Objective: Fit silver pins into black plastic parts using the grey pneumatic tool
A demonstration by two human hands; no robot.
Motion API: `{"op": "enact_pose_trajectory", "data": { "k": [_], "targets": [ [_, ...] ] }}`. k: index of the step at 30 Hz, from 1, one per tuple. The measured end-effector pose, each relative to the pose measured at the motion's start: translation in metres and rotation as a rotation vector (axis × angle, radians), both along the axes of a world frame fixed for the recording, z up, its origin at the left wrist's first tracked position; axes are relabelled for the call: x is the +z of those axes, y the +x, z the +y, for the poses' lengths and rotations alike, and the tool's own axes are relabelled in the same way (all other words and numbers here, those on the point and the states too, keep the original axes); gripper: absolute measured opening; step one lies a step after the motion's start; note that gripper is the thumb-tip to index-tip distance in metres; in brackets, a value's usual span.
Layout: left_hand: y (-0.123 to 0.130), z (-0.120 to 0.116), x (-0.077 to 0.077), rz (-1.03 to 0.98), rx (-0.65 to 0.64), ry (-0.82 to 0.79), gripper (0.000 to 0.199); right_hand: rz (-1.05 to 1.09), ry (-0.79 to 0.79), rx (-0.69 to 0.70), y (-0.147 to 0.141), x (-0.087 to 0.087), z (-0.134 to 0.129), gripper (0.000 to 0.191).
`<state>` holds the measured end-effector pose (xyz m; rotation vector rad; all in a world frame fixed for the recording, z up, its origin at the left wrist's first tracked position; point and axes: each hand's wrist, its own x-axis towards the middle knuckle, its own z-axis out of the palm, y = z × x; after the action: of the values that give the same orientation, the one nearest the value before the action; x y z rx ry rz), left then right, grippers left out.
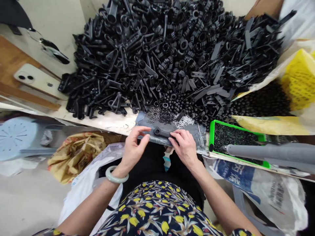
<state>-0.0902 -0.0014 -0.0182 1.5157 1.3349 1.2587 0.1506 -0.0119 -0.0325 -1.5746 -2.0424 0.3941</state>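
A black plastic handle with a ring at one end point(161, 132) lies over the dark work pad point(145, 123) at the bench's front edge. My right hand point(184, 144) pinches its right end between thumb and fingers. To the left of the ring, my left hand point(136, 144) is apart from the handle, thumb and fingers spread with nothing between them. Just behind the pad are small silver pins point(184, 122), small dark springs or similar bits point(154, 114) and black balls point(173, 101).
A large heap of black plastic parts point(137, 49) covers the bench behind. At right stand a green tray point(211, 136) of small black pieces and a grey tool-like arm point(261, 151) across it. A phone point(36, 78) leans at left. Bags point(76, 154) and a blue stool point(17, 137) sit below.
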Motion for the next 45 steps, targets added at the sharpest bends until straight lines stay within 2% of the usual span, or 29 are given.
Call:
{"op": "enact_pose_trajectory", "data": {
  "k": [2, 4, 7, 10, 12, 15, 20, 23, 28, 32, 34, 36, 42, 43, 45],
  "targets": [
    [0.013, 0.006, 0.002, 0.303, -0.114, 0.174, 0.015, -0.060, -0.006, 0.023, 0.001, 0.000, 0.002, 0.025],
    [0.027, 0.013, -0.001, 0.543, -0.214, 0.304, 0.017, -0.023, -0.031, 0.046, 0.007, 0.003, 0.004, 0.028],
    [0.039, 0.017, -0.014, 0.725, -0.291, 0.390, 0.020, 0.130, -0.031, -0.019, 0.024, 0.013, 0.013, 0.031],
    [0.039, 0.014, -0.025, 0.716, -0.270, 0.437, 0.023, 0.200, 0.013, -0.095, 0.039, 0.020, 0.028, 0.024],
    [0.038, 0.011, -0.027, 0.714, -0.251, 0.444, 0.024, 0.179, 0.009, -0.045, 0.039, 0.020, 0.037, 0.022],
    [0.037, 0.004, -0.024, 0.748, -0.224, 0.460, 0.023, 0.032, 0.016, 0.043, 0.025, 0.016, 0.049, 0.022],
    [0.030, -0.002, -0.017, 0.704, -0.069, 0.414, 0.019, -0.269, 0.095, -0.001, 0.004, 0.006, 0.063, 0.023],
    [0.020, 0.009, -0.015, 0.666, 0.052, 0.309, 0.015, -0.323, 0.120, -0.021, 0.003, 0.003, 0.065, 0.025],
    [0.003, 0.042, -0.009, 0.685, 0.024, 0.243, 0.017, -0.303, 0.146, 0.011, -0.001, 0.009, 0.064, 0.023],
    [-0.004, 0.050, -0.004, 0.625, 0.096, 0.245, 0.011, -0.251, 0.138, 0.127, -0.007, 0.016, 0.065, 0.022],
    [-0.003, 0.044, -0.002, 0.609, 0.061, 0.252, 0.009, -0.233, 0.132, 0.130, -0.005, 0.018, 0.065, 0.023],
    [0.003, 0.035, -0.001, 0.612, -0.044, 0.281, 0.010, -0.197, 0.127, 0.074, 0.003, 0.020, 0.065, 0.023],
    [0.040, 0.012, -0.010, 0.675, -0.427, 0.400, 0.021, 0.007, 0.150, -0.217, 0.032, 0.026, 0.072, 0.025],
    [0.045, 0.011, -0.013, 0.692, -0.449, 0.405, 0.024, 0.004, 0.147, -0.239, 0.033, 0.025, 0.075, 0.026],
    [0.053, 0.013, -0.020, 0.721, -0.412, 0.402, 0.025, -0.036, 0.132, -0.257, 0.034, 0.022, 0.083, 0.029]
  ]
}}
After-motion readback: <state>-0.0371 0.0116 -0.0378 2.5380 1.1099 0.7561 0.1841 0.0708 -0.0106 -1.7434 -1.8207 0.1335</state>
